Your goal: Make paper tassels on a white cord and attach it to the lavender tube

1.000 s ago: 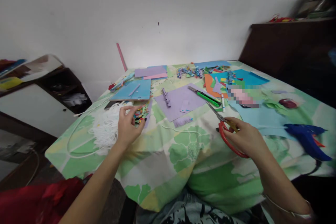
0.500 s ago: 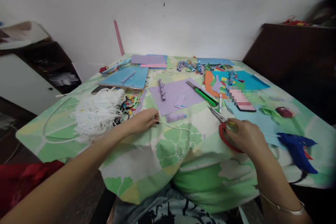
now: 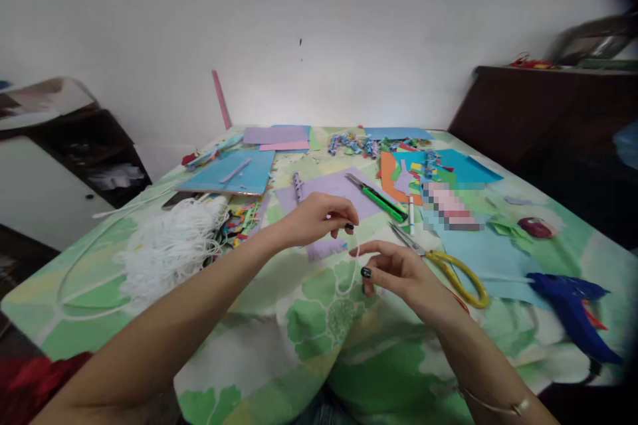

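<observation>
A white cord [image 3: 355, 269] hangs in a curve from my left hand [image 3: 321, 216], which pinches it between thumb and fingers above the table. My right hand [image 3: 399, 272] is beside the cord's lower part, thumb and fingers apart; whether a fingertip touches the cord I cannot tell. Just right of that hand lie scissors [image 3: 433, 256] with yellow and red handles. Beneath and behind my left hand are a fringed lavender paper strip [image 3: 323, 250] and a lavender sheet [image 3: 329, 182], with a rolled patterned paper tube [image 3: 298, 186] on it.
A heap of white cord [image 3: 172, 249] lies at left by coloured paper scraps. A green box cutter [image 3: 383, 204] and a white marker [image 3: 411, 214] lie ahead. At right are a blurred-out phone [image 3: 453, 206] and a blue glue gun [image 3: 568, 299]. Blue paper [image 3: 232, 169] lies far left.
My right hand has let go of the scissors, now lying on the table, and moved left to the cord. My left hand has risen and moved right with the cord. The view has tilted up.
</observation>
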